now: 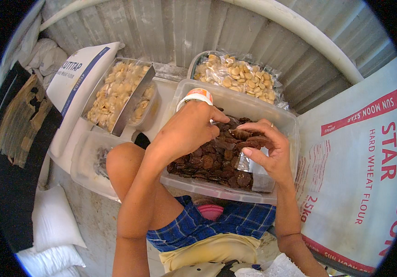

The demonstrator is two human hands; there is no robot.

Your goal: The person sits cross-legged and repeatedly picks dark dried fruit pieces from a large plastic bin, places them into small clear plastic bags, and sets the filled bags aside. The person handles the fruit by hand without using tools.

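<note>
My left hand [194, 127] reaches over a translucent tub [293, 134] of dark brown discs [207, 161], its index finger extended and the others curled; what they hold, if anything, is hidden. My right hand [272, 150] is curled round several brown discs at the tub's right side, thumb below, fingers on top. Clear, crinkled plastic and a silvery patch [247, 164] show among the discs under my hands. An orange-and-white round container [197, 96] sits at the tub's back left, partly behind my left hand.
Bagged pale discs fill containers at back left [115, 92] and back [235, 74]. A smaller plastic tub [83, 157] sits beside my bent knee [122, 171]. White sacks [76, 74] lie left; a large red-printed sack [346, 184] stands right. Corrugated metal wall [152, 32] and pipe run behind.
</note>
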